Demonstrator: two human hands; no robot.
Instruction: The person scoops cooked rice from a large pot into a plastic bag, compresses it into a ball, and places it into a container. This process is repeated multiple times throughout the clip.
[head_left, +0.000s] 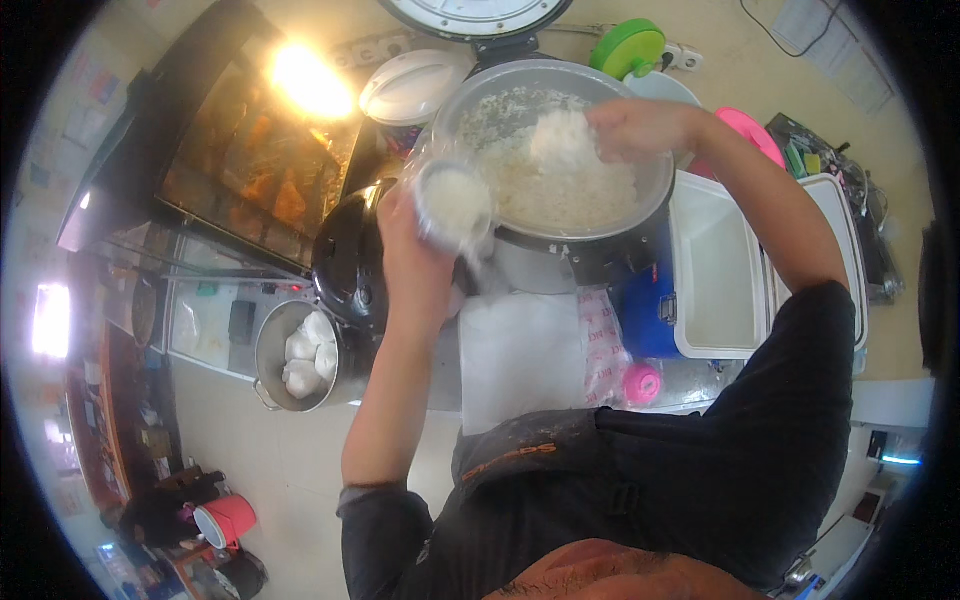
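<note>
My left hand (420, 244) grips a cup (456, 202) filled with white rice, tilted beside the near left rim of a large round rice pot (555, 232). Clear plastic film shows around the cup. Steam or blur trails below it. Cooked rice (566, 196) covers the pot's bottom, with some stuck to the far inner wall. Over the pot's right side, my right hand (641, 129) is curled and blurred by motion. A white mass of rice (562, 142) is at its fingers; whether a paddle lies under it, I cannot tell.
A blue cooler box (649, 315) with its lid raised stands right. White paper sheets (521, 352) and a pink round container (641, 383) lie in front. At left are a black lidded pot (352, 262), a metal pot (296, 397) of white bundles and a lit glass food warmer (255, 150).
</note>
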